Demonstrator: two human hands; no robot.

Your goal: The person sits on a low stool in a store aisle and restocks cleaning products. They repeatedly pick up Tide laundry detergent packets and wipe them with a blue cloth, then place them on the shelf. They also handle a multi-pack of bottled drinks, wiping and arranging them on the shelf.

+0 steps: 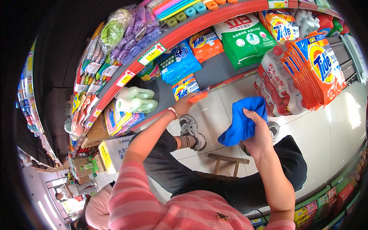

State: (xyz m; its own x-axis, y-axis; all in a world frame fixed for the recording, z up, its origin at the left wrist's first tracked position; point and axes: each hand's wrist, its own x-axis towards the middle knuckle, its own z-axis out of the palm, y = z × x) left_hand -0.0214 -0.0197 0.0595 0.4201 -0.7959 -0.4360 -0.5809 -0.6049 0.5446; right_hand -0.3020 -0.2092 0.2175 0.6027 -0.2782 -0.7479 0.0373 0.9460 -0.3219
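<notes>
My left hand (184, 105) reaches to the lowest shelf and grips a small orange packet (199, 96), seen edge-on. Just behind it, a Tide detergent bag (185, 87) lies on the grey shelf. My right hand (258, 135) holds a blue cloth (244, 120), bunched and hanging over the tiled floor. To the right of the cloth, a stack of orange Tide bags (319, 69) rests on a shrink-wrapped pack of red-labelled bottles (276, 83). Blue detergent bags (179, 61), another Tide bag stack (204, 44) and green-and-white detergent bags (247, 40) lie farther along the shelf.
The red shelf edge (184, 31) curves above the low shelf. Pale green bottles (135, 99) stand at its left. A wooden stool (227, 161) is between my legs. Cartons (115, 152) sit at left, near a person in pink (99, 207). Another shelf unit (319, 201) is at lower right.
</notes>
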